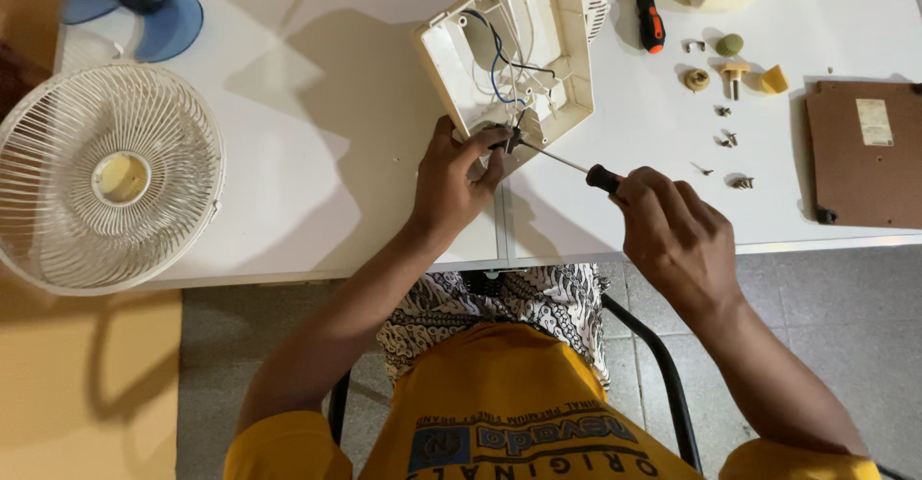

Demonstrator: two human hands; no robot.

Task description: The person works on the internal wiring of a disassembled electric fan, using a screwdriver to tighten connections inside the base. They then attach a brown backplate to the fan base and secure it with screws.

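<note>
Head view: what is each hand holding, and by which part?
The right hand holds a screwdriver by its black handle. The left hand grips the lower corner of the cream plastic housing, fingers beside the screwdriver tip.

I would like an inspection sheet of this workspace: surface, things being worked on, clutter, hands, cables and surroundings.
Surface: white table, two tops joined by a seam.
Job's things: cream fan housing, open, tilted; screwdriver with its tip inside the lower corner of the housing.
Clutter: white fan grille, blue fan blade, orange-handled screwdriver, loose screws and knobs, brown panel.
Hands: left hand steadies the housing corner; right hand grips the screwdriver handle.
Cables: blue, black and white wires inside the housing.
Surroundings: grey tiled floor, black chair frame.
</note>
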